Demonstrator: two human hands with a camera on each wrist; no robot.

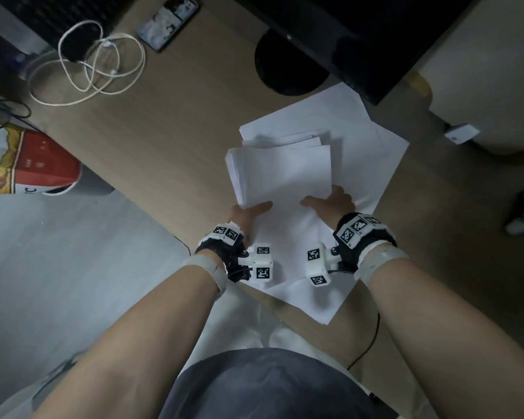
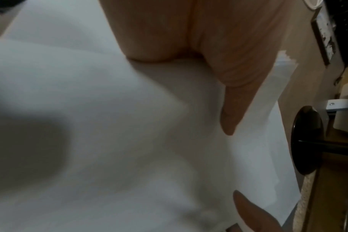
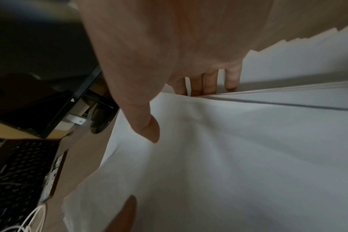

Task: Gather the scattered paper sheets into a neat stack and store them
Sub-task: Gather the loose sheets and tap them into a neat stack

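Observation:
A thick stack of white paper sheets (image 1: 280,173) is raised a little above the wooden desk (image 1: 170,131). My left hand (image 1: 250,212) grips its near left corner and my right hand (image 1: 328,203) grips its near right corner. Each thumb lies on top of the stack. In the left wrist view the left thumb (image 2: 230,109) presses the top sheet (image 2: 129,125). In the right wrist view the right thumb (image 3: 147,125) is on top and the fingers (image 3: 209,83) are curled under the stack (image 3: 248,149). Larger loose sheets (image 1: 366,152) lie spread on the desk beneath.
A black monitor (image 1: 375,40) on a round black base (image 1: 285,71) stands just behind the papers. A phone (image 1: 168,22), a coiled white cable (image 1: 94,62) and a keyboard (image 3: 20,172) lie at the far left. A red and white bucket (image 1: 31,164) sits below the desk's left edge.

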